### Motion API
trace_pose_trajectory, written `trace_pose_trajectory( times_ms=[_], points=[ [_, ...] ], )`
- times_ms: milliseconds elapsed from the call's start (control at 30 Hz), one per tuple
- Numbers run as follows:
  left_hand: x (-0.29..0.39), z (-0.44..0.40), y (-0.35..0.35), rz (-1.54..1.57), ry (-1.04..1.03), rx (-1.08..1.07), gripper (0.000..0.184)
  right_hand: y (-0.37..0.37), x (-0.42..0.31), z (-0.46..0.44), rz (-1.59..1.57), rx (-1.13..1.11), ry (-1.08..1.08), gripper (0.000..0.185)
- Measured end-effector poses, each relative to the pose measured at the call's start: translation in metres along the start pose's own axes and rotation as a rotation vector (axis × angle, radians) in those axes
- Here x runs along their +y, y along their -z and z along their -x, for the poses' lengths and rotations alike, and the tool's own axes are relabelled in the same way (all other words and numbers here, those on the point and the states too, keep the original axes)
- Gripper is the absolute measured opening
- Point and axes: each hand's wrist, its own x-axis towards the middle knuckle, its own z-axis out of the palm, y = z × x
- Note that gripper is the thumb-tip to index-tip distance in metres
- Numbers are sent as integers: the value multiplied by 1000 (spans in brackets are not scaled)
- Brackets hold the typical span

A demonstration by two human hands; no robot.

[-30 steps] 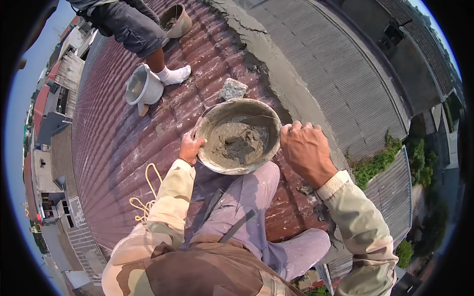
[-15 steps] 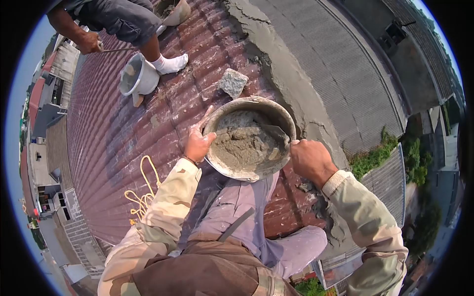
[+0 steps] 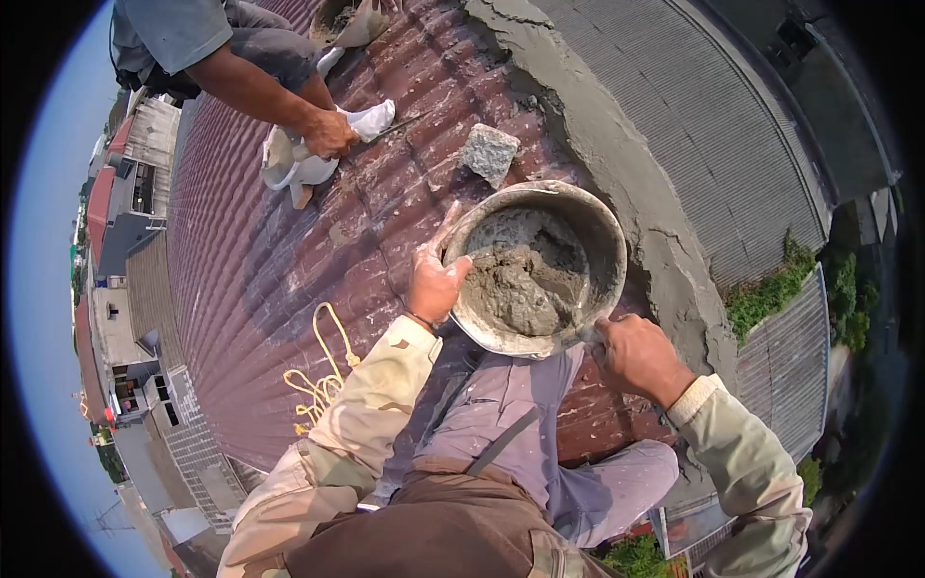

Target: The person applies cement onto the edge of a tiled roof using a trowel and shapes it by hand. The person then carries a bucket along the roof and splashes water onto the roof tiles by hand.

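- The left hand [image 3: 438,281] holds the bucket [image 3: 466,310] by its side, the thumb hooked over the rim and the fingers spread along the outer wall.
- The right hand [image 3: 638,358] is closed in a fist around the handle of a tool [image 3: 587,333], just beside the near right part of the rim; most of the tool is hidden, so its shape cannot be told.
- The bucket sits between the two hands, to the right of the left one and ahead and left of the right one, its mouth tipped toward the wearer.
- Wet grey mortar [image 3: 520,294] lies inside it in a rough heap, level with the left thumb.
- A rough stone [image 3: 489,154] rests on the red corrugated roof [image 3: 279,318], ahead and a little right of the left hand, beyond the bucket.
- A yellow rope [image 3: 323,390] lies in loops nearer the wearer than the left hand, and left of it.
- A band of smoothed mortar [image 3: 626,173] runs along the roof edge, ahead and to the right of the right hand.
- The wearer's trouser leg [image 3: 506,405] extends below the bucket, between the hands.
- Well ahead and left of the left hand, a co-worker's hand [image 3: 330,133] grips a tool beside a pale bucket [image 3: 313,170] and a white-socked foot [image 3: 373,119].
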Motion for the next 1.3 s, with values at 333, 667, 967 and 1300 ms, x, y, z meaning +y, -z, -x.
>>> trace_pose_trajectory(
  times_ms=[333, 667, 967, 1300],
  points=[
    [-14, -4, 6, -49, -77, 44, 61, -32, -43, -15, -483, 186, 20, 28],
    [-101, 3, 89, 264, 296, 38, 65, -27, -39, -39, -955, -66, -151, 33],
    [-135, 14, 84, 717, 401, 202, 81, -50, -57, -44, -1166, -235, -262, 40],
    [-129, 28, 89, 927, 401, 189, 95, -65, -80, -39, -1478, -220, -332, 37]
  ],
)
